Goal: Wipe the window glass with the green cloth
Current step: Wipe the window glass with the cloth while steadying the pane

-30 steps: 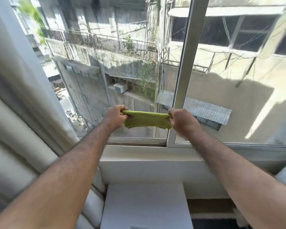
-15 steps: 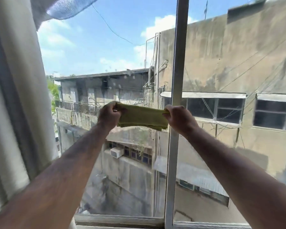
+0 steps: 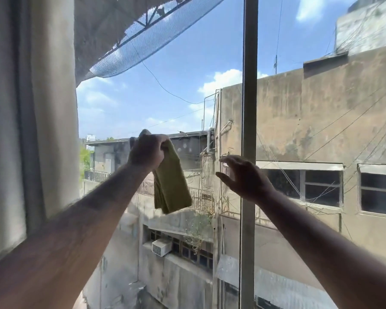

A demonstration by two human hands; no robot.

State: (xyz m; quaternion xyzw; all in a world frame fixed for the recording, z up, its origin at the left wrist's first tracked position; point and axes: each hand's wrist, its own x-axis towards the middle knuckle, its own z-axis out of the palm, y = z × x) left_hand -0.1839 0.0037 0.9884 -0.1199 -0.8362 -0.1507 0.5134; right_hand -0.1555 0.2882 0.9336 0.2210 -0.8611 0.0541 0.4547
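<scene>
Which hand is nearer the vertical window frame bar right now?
Right. The right hand is open, right beside the frame bar, partly overlapping it in view. The left hand is farther left, over the left pane, gripping the green cloth.

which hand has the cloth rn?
The left hand, fist closed on the green cloth, which hangs below it. The right hand is open and empty, beside the window frame.

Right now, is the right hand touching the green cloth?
Apart. The head view shows open window between the open right hand and the green cloth hanging from the left hand.
</scene>
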